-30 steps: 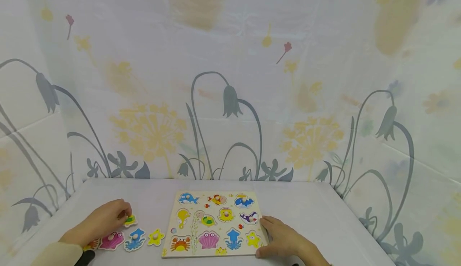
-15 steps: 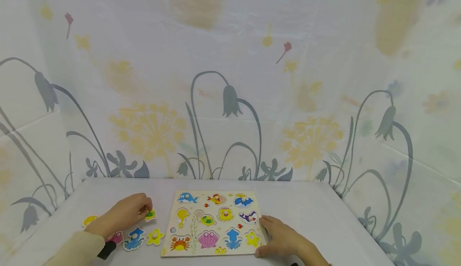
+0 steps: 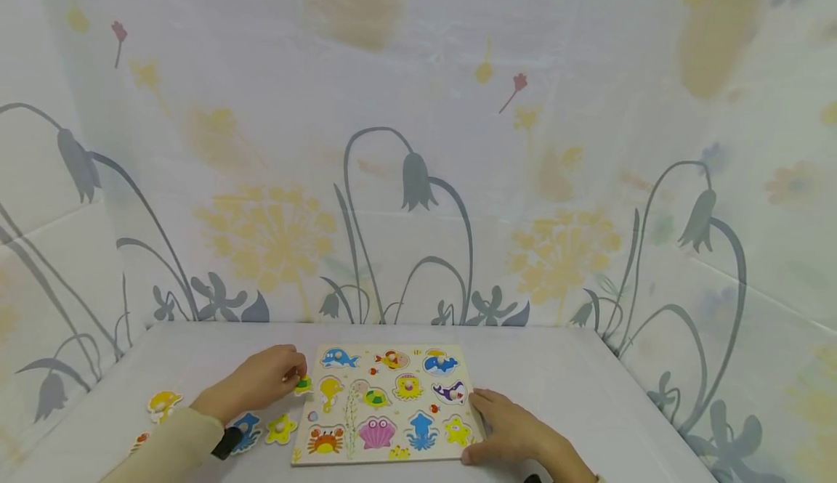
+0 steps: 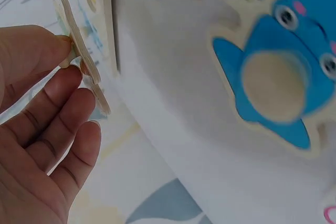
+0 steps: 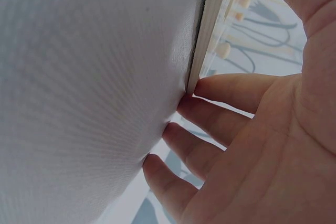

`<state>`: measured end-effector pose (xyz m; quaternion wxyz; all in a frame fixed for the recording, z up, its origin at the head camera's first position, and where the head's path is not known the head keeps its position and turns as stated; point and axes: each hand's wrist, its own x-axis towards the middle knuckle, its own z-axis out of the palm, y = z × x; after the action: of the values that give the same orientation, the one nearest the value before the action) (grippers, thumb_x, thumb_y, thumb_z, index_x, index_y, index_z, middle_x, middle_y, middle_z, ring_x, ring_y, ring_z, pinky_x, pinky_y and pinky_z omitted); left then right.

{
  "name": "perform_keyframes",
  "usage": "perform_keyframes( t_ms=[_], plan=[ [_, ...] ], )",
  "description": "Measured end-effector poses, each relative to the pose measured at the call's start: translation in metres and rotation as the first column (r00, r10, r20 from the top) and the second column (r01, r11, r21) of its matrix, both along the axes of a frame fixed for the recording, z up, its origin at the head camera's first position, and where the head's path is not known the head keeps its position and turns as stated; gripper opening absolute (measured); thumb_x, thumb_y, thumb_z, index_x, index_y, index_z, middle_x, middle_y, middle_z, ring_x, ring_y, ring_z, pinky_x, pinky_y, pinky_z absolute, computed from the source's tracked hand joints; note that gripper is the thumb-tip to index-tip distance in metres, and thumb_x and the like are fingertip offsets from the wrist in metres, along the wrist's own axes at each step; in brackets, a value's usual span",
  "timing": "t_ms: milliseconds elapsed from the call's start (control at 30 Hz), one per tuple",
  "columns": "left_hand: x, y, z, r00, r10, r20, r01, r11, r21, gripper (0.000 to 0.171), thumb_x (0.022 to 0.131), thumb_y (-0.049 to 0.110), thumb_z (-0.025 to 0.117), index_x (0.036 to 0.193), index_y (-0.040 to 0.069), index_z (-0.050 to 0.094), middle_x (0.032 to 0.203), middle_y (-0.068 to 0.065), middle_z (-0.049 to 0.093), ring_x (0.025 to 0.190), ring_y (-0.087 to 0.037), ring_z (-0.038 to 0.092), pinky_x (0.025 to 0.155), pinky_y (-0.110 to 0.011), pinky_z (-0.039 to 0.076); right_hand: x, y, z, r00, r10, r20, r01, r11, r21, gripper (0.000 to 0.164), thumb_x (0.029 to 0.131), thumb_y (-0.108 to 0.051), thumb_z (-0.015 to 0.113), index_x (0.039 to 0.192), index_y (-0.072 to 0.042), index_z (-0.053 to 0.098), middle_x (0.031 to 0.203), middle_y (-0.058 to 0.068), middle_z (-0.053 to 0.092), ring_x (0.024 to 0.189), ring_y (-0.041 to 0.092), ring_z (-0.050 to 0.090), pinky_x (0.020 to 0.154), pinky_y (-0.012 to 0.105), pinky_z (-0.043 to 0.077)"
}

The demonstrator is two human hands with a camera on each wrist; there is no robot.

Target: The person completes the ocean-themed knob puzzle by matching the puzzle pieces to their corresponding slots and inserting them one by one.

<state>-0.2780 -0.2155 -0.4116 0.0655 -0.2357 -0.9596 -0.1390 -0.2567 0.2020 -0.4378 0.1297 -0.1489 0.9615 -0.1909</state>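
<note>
My left hand (image 3: 261, 380) pinches a green-and-yellow turtle puzzle piece (image 3: 303, 384) by its knob, beside the left edge of the wooden puzzle board (image 3: 366, 457). In the left wrist view the turtle piece (image 4: 79, 35) shows edge-on, thumb and index finger meeting behind it. On the board, a turtle picture (image 3: 375, 397) lies left of the middle. My right hand (image 3: 513, 428) rests at the board's right edge; in the right wrist view its fingers (image 5: 210, 116) are extended, with fingertips against the board's side (image 5: 207, 40) and the tablecloth.
Left of the board lie a yellow star piece (image 3: 281, 429), a blue squid piece (image 3: 248, 431) partly behind my wrist, a yellow piece (image 3: 163, 403) and part of an orange piece (image 3: 140, 440). Several knobbed pieces, among them an octopus (image 3: 408, 387), sit in the board.
My left hand has carried the turtle piece rightward from among the loose pieces to the board's left edge. The right hand and the board stay in place.
</note>
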Motion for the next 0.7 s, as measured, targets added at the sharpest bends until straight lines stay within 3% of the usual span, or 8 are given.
perform_keyframes(
  t_ms=[267, 700],
  plan=[
    [-0.004, 0.016, -0.007, 0.994, -0.105, -0.012, 0.105, 0.994, 0.027, 0.013, 0.082, 0.004, 0.066, 0.081, 0.017, 0.063, 0.076, 0.010, 0.048, 0.070, -0.007, 0.043, 0.066, -0.029, 0.043, 0.003, 0.001, 0.003, 0.999, 0.028, -0.023, -0.028, 1.000, -0.009, 0.097, 0.063, -0.055, 0.080, 0.138, -0.003, 0.047, 0.144, 0.016, 0.041, 0.133, 0.040, 0.035, 0.103, 0.061, 0.029],
    [-0.012, 0.052, -0.007, 0.981, -0.190, -0.050, 0.191, 0.982, 0.007, 0.012, 0.083, 0.003, 0.064, 0.080, 0.015, 0.068, 0.079, 0.010, 0.056, 0.072, -0.005, 0.046, 0.069, -0.028, 0.046, 0.001, 0.002, 0.001, 0.999, 0.043, -0.019, -0.043, 0.999, -0.016, 0.098, 0.063, -0.057, 0.079, 0.138, -0.003, 0.047, 0.145, 0.016, 0.041, 0.133, 0.040, 0.035, 0.103, 0.061, 0.029]
  ],
)
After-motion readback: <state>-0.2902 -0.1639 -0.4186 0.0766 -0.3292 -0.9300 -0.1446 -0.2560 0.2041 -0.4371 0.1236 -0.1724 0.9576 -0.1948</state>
